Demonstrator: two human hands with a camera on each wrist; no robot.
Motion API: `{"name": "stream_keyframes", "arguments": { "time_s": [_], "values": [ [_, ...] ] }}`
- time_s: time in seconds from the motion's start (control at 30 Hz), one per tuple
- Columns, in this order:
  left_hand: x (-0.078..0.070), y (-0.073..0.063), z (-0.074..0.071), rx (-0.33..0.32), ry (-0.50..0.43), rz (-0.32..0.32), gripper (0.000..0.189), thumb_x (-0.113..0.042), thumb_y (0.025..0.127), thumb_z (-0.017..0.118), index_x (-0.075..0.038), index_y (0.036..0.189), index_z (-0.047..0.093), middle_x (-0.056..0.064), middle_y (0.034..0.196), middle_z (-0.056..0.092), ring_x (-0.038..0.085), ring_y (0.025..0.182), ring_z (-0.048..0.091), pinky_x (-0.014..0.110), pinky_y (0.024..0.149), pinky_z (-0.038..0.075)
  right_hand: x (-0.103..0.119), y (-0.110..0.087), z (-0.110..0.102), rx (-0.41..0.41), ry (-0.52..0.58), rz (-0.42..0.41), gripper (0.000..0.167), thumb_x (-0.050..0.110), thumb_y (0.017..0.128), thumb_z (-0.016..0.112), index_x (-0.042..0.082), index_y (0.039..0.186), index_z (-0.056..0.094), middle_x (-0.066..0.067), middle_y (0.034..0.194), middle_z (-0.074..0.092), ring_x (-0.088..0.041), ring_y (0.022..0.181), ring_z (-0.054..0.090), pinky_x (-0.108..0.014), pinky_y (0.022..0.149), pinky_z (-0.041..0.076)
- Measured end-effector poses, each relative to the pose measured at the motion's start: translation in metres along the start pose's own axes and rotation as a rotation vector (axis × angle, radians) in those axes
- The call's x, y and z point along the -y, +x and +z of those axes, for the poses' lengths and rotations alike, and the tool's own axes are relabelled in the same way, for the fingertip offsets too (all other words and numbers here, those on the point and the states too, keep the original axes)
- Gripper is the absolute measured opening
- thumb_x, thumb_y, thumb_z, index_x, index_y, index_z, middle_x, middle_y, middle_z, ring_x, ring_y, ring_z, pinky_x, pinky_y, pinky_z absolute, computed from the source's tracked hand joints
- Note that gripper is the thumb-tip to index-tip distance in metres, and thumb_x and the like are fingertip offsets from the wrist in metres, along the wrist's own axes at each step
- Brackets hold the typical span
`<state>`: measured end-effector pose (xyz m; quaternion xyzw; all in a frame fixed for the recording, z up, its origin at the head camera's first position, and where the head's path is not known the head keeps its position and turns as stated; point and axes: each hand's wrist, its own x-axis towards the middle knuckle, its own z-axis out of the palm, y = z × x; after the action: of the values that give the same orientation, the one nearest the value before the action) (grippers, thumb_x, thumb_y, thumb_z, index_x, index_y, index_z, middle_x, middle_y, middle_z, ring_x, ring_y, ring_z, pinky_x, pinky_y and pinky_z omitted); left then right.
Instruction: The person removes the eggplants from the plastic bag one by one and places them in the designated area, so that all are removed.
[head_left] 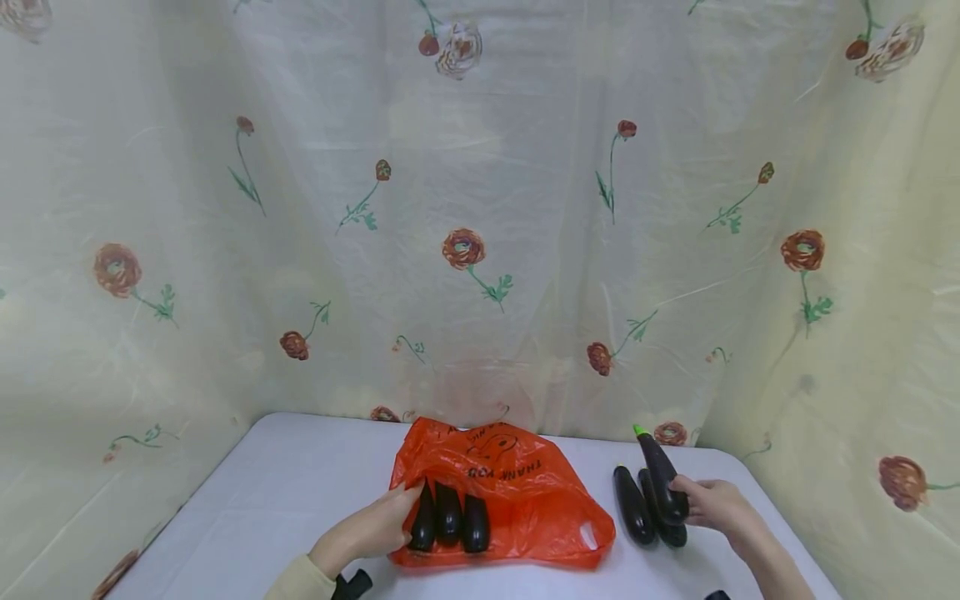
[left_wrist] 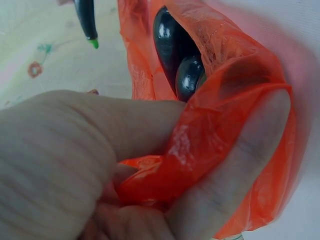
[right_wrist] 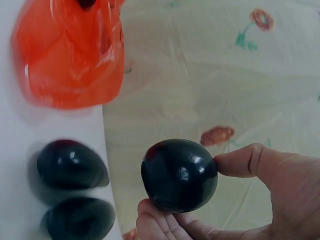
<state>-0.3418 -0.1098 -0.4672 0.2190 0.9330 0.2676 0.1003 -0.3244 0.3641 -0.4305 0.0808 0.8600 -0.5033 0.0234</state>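
A red plastic bag [head_left: 540, 517] printed with dark lettering lies on the table, its mouth toward me. My left hand [head_left: 386, 521] pinches the left edge of that mouth; the left wrist view shows the film between thumb and fingers. Inside the opening sit three dark eggplants [head_left: 448, 515] side by side. On the right, my right hand [head_left: 712, 502] holds another eggplant [head_left: 660, 471] by its thick end, the green stem end pointing away and up. Two more eggplants [right_wrist: 72, 165] lie on the table beneath and beside the held one.
The white table [head_left: 300, 475] has rounded far corners. A flower-printed cloth [head_left: 525, 208] hangs behind it and at both sides. Small dark objects [head_left: 352, 583] show near both wrists at the bottom of the head view.
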Motion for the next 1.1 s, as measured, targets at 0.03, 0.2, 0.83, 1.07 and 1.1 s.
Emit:
{"name": "stream_keyframes", "arguments": {
  "time_s": [0.03, 0.2, 0.83, 1.07, 1.1],
  "values": [
    [0.000, 0.000, 0.000, 0.000, -0.002, 0.000, 0.076, 0.008, 0.078, 0.070, 0.002, 0.145, 0.037, 0.018, 0.149, 0.041, 0.033, 0.131, 0.047, 0.053, 0.104, 0.043, -0.003, 0.001, -0.002, 0.000, 0.015, 0.005, 0.064, 0.026, 0.092, 0.053, -0.030, 0.122, 0.040, -0.026, 0.094, 0.069, -0.018, 0.077, 0.071, -0.030, 0.074, 0.060],
    [0.001, 0.000, 0.000, 0.000, 0.001, 0.011, 0.077, 0.009, 0.077, 0.070, 0.001, 0.146, 0.037, 0.018, 0.149, 0.040, 0.033, 0.131, 0.046, 0.053, 0.104, 0.042, -0.013, 0.004, -0.008, 0.004, 0.060, 0.003, 0.058, 0.024, 0.095, 0.050, -0.028, 0.118, 0.046, -0.022, 0.090, 0.071, -0.017, 0.075, 0.071, -0.028, 0.072, 0.060],
    [0.000, -0.001, 0.000, -0.001, -0.011, -0.001, 0.076, 0.009, 0.078, 0.070, 0.002, 0.146, 0.037, 0.019, 0.149, 0.041, 0.034, 0.131, 0.047, 0.053, 0.103, 0.044, -0.040, 0.015, -0.023, -0.054, 0.055, 0.123, 0.057, 0.029, 0.089, 0.058, -0.025, 0.110, 0.055, -0.014, 0.083, 0.065, -0.012, 0.067, 0.063, -0.025, 0.064, 0.059],
    [-0.001, 0.000, 0.000, 0.004, -0.022, 0.000, 0.077, 0.010, 0.077, 0.070, 0.002, 0.146, 0.036, 0.019, 0.149, 0.040, 0.033, 0.130, 0.048, 0.053, 0.102, 0.044, -0.049, 0.018, -0.024, -0.068, 0.052, 0.109, 0.054, 0.028, 0.090, 0.057, -0.023, 0.105, 0.058, -0.014, 0.081, 0.063, -0.012, 0.065, 0.061, -0.025, 0.062, 0.059],
    [0.000, 0.000, 0.000, 0.003, -0.023, -0.002, 0.077, 0.010, 0.077, 0.070, 0.002, 0.146, 0.036, 0.019, 0.149, 0.041, 0.033, 0.130, 0.048, 0.053, 0.102, 0.044, -0.050, 0.018, -0.024, -0.071, 0.051, 0.107, 0.053, 0.028, 0.090, 0.057, -0.023, 0.104, 0.059, -0.013, 0.080, 0.061, -0.012, 0.064, 0.060, -0.025, 0.062, 0.059]
  ]
}}
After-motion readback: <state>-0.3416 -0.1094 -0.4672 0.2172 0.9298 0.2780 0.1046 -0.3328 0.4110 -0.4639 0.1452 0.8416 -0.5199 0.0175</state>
